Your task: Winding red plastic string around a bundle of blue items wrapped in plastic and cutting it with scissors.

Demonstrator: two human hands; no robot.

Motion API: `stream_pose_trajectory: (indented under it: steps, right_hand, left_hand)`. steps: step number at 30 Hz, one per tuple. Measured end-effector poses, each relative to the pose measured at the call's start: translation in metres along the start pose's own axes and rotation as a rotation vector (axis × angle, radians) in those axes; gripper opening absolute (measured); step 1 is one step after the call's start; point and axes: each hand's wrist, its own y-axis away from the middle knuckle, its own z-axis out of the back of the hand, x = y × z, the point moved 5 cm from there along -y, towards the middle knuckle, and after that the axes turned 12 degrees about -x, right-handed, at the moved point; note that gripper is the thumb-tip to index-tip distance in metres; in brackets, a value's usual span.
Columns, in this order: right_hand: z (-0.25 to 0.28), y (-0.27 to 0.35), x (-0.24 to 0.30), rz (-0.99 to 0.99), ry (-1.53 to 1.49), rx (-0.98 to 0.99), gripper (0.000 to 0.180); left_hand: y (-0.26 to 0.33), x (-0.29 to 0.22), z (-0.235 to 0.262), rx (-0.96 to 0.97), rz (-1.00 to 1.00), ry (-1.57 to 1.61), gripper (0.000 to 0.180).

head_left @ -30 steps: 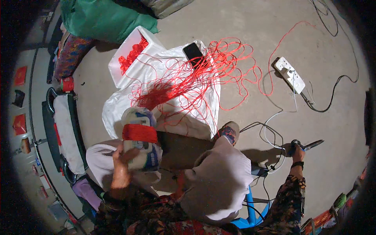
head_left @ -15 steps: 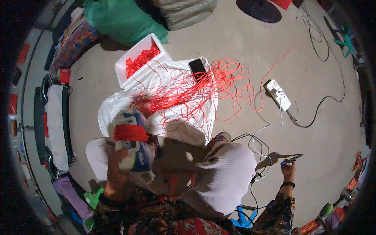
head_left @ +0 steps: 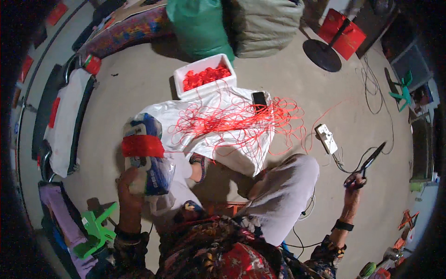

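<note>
My left hand (head_left: 131, 183) grips the near end of a blue-and-white plastic-wrapped pack (head_left: 158, 180) above my left knee. A thick band of red cord (head_left: 143, 146) is wound round the pack's middle. From the band, a strand runs toward the loose tangle of red cord (head_left: 223, 118) on a white cloth sheet (head_left: 160, 111). Out to the right, away from the tangle, my right hand (head_left: 355, 180) is closed on the handles of dark scissors (head_left: 371, 157). Their blades point forward and right.
A white box (head_left: 182, 94) of red pieces stands behind the sheet, with a black phone (head_left: 259, 98) on the sheet's far right. A white power strip (head_left: 327, 139) and cables lie on the floor. Green (head_left: 197, 30) and beige sacks (head_left: 262, 30) stand beyond; a green stool (head_left: 95, 232) sits left.
The whole view has shifted, showing more of the far floor. My right hand has turned the scissors so the blades point forward and right. The pack stays in my left hand.
</note>
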Motion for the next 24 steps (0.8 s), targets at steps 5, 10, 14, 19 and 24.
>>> stream_pose_trajectory:
  steps: [5, 10, 14, 19, 24]
  right_hand:
    - [-0.118, 0.037, 0.09, 0.173, -0.028, 0.142, 0.046]
    - [-0.251, 0.118, 0.087, 0.154, 0.135, 0.64, 0.045]
    - [-0.343, 0.223, 0.056, -0.131, 0.286, 1.09, 0.086]
    - [-0.338, 0.287, 0.014, -0.396, 0.612, 1.677, 0.076]
    - [-0.347, 0.315, 0.015, -0.503, 0.61, 1.914, 0.038]
  left_hand:
    - [0.029, -0.014, 0.051, -0.189, 0.223, 0.253, 0.036]
    - [0.047, -0.008, 0.153, -0.353, -0.181, -0.811, 0.034]
    - [0.062, -0.024, 0.149, -0.292, 0.146, 0.501, 0.029]
    - [0.076, -0.018, 0.181, -0.346, 0.078, 0.373, 0.032]
    - [0.08, -0.027, 0.178, -0.317, 0.175, 0.819, 0.04]
